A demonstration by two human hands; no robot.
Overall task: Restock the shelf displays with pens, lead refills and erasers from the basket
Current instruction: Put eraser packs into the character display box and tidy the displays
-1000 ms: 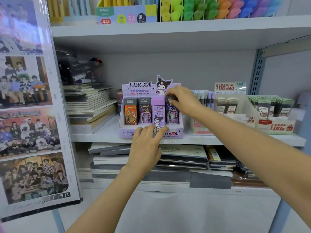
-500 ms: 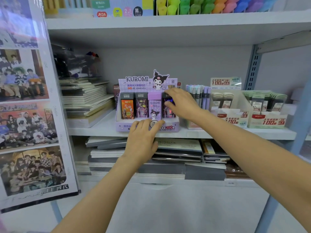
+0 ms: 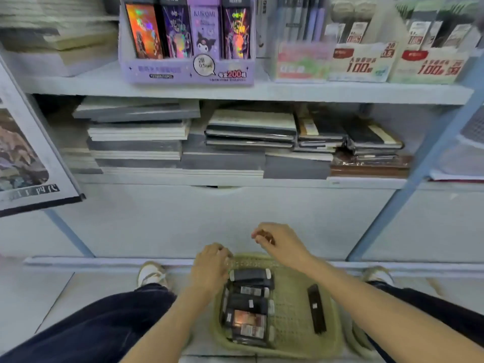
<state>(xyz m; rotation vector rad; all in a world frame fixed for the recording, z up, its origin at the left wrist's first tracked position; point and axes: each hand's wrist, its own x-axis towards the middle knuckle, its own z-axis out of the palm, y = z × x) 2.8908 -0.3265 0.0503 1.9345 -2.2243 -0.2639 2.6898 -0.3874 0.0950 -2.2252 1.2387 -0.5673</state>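
Both your forearms reach down into the lower centre of the frame. Your left hand (image 3: 212, 268) hangs knuckles-up at the far left corner of the green basket (image 3: 290, 326), fingers curled; I cannot tell whether that grip holds the rim. Your right hand (image 3: 281, 243) hovers over the far rim, its grip bunched narrow and its contents unclear. Dark refill packs (image 3: 247, 310) fill the basket's left half, with 1 slim pack (image 3: 316, 309) apart on the right.

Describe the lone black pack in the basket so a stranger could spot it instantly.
Below the shelves sits a green woven basket. Most packs are stacked along its left side; the slim black pack lies alone on the bare right half, touching none of them.
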